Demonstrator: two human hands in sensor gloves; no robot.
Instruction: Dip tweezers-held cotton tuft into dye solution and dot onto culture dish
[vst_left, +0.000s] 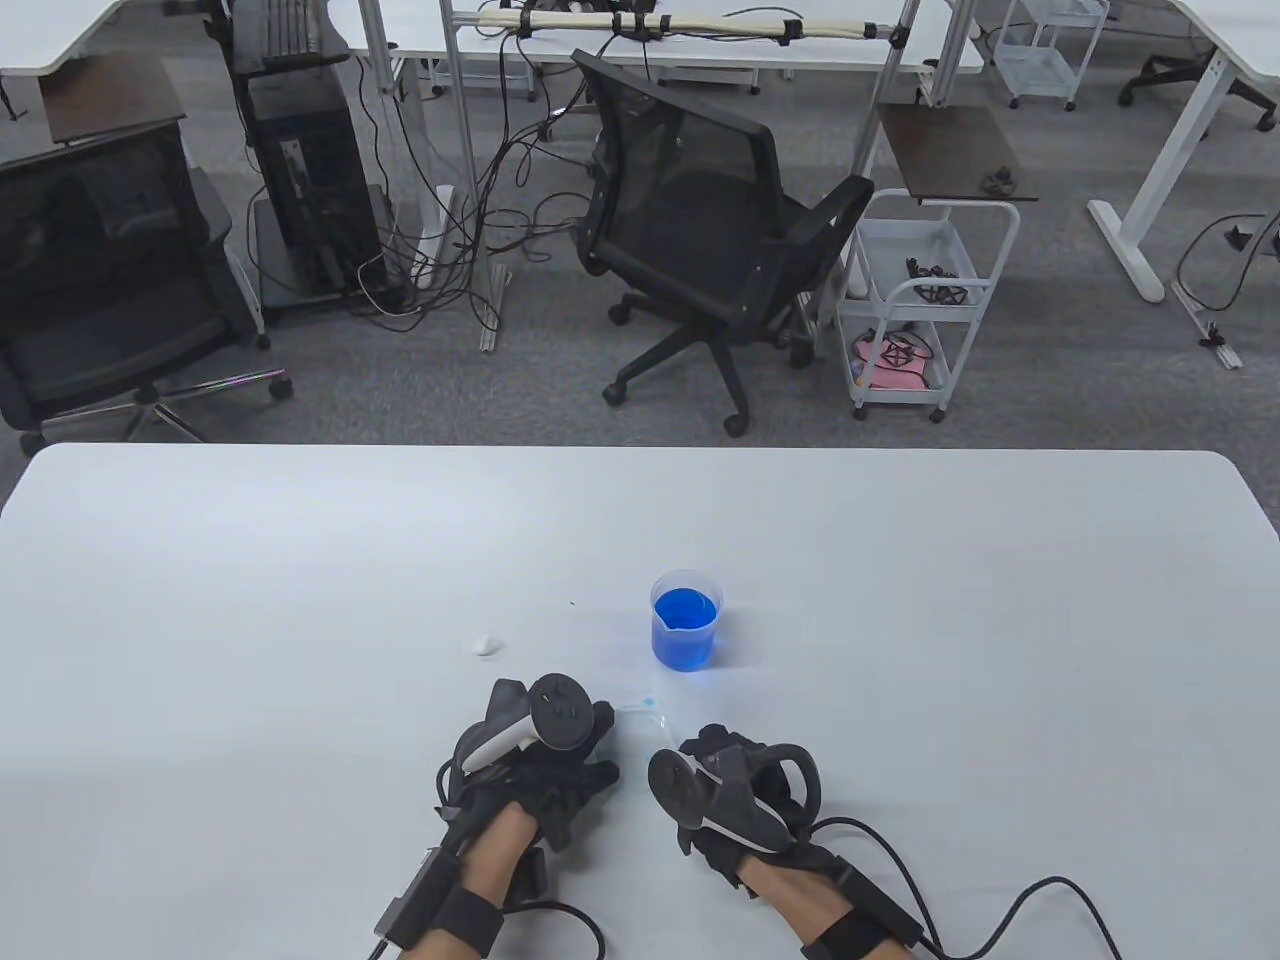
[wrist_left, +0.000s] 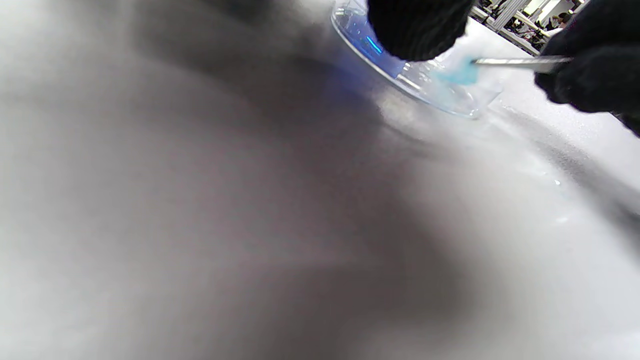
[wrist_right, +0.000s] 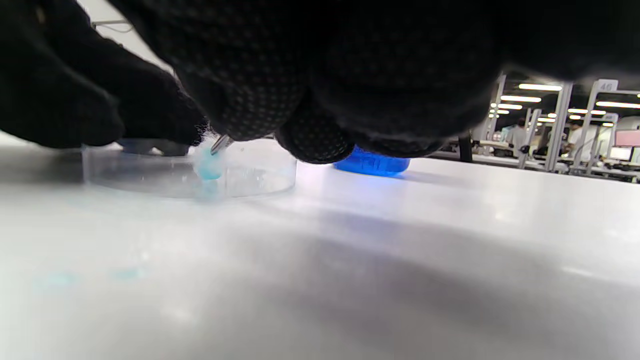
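Observation:
A clear culture dish (vst_left: 640, 708) lies on the white table between my hands; it also shows in the left wrist view (wrist_left: 425, 85) and the right wrist view (wrist_right: 150, 175). My right hand (vst_left: 692, 748) grips metal tweezers (wrist_left: 520, 61) that pinch a blue-stained cotton tuft (wrist_left: 460, 72). The tuft (wrist_right: 209, 166) touches the inside of the dish. My left hand (vst_left: 598, 742) holds the dish at its rim, with a fingertip (wrist_left: 417, 27) on it. The beaker of blue dye (vst_left: 686, 620) stands upright just beyond the dish, and is also in the right wrist view (wrist_right: 372, 165).
A loose white cotton ball (vst_left: 487, 645) lies on the table to the left of the beaker. Faint blue smears (wrist_right: 125, 273) mark the table near the dish. Glove cables (vst_left: 1000, 910) trail off the table's front edge.

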